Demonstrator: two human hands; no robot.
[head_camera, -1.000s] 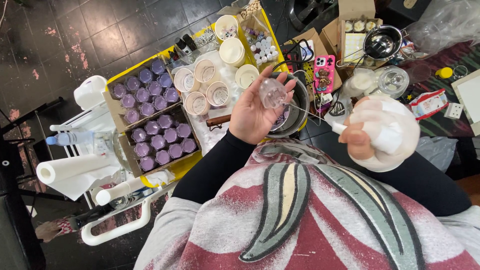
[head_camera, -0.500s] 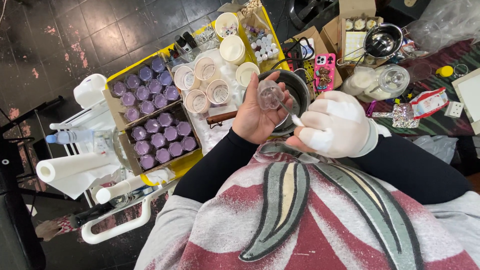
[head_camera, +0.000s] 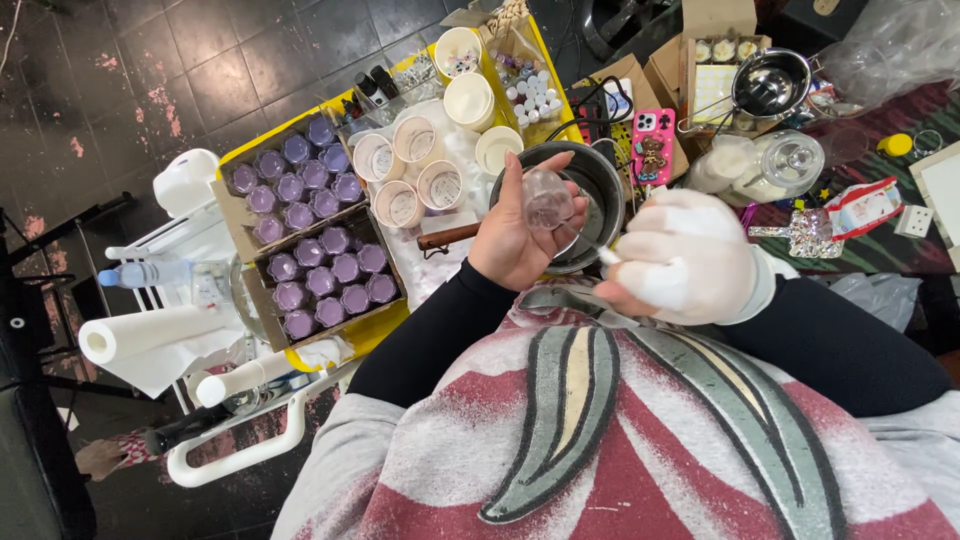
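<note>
Little open room lies ahead: tubs, boxed purple jars (head_camera: 320, 270) and a dark pot (head_camera: 600, 180) crowd close. My left hand (head_camera: 520, 235) curls around a small clear glass (head_camera: 548, 198) above the pot's rim; my gloved right hand (head_camera: 690, 258) pinches a thin white stick (head_camera: 600, 252) beside it.

The pot (head_camera: 600, 190) is mostly hidden behind the left hand (head_camera: 515, 235) and its small jar (head_camera: 548, 198) — the stick's (head_camera: 603, 255) end vanishes inside the gloved right hand (head_camera: 685, 260).
</note>
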